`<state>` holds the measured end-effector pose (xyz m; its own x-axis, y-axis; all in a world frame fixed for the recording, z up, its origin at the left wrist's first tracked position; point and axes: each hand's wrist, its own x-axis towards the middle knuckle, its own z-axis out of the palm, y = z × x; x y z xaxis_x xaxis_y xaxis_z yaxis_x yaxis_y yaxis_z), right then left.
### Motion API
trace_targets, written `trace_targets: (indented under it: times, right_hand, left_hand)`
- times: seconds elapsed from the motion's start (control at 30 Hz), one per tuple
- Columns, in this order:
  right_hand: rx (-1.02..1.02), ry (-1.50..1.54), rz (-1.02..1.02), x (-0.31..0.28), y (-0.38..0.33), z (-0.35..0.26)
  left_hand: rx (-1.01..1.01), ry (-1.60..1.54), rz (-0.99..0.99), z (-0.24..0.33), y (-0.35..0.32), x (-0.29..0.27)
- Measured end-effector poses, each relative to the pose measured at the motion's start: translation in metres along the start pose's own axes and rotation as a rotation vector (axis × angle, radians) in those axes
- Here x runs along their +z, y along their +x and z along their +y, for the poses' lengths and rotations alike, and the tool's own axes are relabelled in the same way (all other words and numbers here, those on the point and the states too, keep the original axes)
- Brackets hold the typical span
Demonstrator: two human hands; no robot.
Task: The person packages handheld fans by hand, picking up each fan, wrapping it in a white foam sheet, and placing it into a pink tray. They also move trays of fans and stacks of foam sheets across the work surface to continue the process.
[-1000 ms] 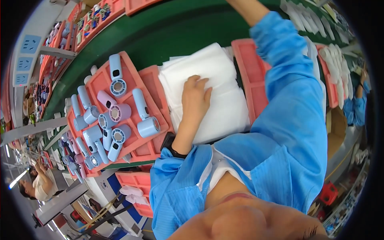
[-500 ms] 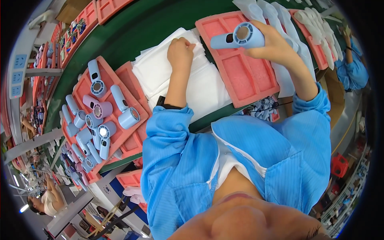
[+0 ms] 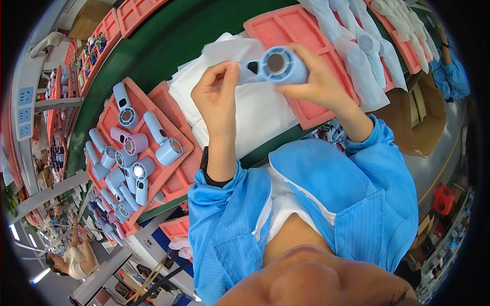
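A light-blue handheld fan [image 3: 285,67] with a round head is gripped around that head by my right hand [image 3: 317,84]. Its handle points left and shows through a translucent white sleeve [image 3: 232,49]. My left hand [image 3: 217,94] pinches the sleeve's edge between thumb and fingers, next to the handle. How far the handle lies inside the sleeve is hard to tell. Beneath both hands lies a stack of flat white sleeves [image 3: 263,112]. At the left, a pink tray [image 3: 142,102] carries several blue fans and a purple fan [image 3: 136,144].
Right of the stack, a pink compartment tray [image 3: 275,33] holds several sleeved fans [image 3: 357,64] along its right side. Another tray of wrapped items [image 3: 408,35] lies beyond. A cardboard box [image 3: 426,120] and a red stool [image 3: 442,199] stand at the right. A co-worker's blue sleeve [image 3: 449,76] shows far right.
My right hand has brought the fan left and nearer, over the sleeve stack. My left hand has risen from the stack with a sleeve, which now meets the fan's handle.
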<state>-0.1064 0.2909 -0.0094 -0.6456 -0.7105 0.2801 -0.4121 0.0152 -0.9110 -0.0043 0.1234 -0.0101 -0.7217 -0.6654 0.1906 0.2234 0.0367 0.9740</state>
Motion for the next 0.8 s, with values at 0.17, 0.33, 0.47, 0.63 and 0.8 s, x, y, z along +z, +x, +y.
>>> trace_targets:
  times: [0.17,0.33,0.47,0.63,0.8]
  right_hand:
    - [-0.341,-0.293,0.079,0.036,0.0,-0.011]
    - [-0.386,-0.429,0.204,0.035,0.0,-0.024]
    - [-0.364,-0.49,0.299,0.034,-0.004,-0.027]
    - [-0.174,-0.368,0.424,0.044,-0.012,-0.027]
    - [-0.055,0.258,0.139,0.052,-0.026,-0.045]
  left_hand:
    - [-0.038,-0.313,-0.103,0.029,-0.026,0.005]
    - [0.803,0.548,-0.101,0.019,-0.043,0.008]
    - [0.893,0.54,-0.128,0.008,-0.055,0.002]
    - [0.649,0.591,-0.192,0.033,-0.048,0.004]
    - [0.665,0.523,-0.171,0.036,-0.04,-0.006]
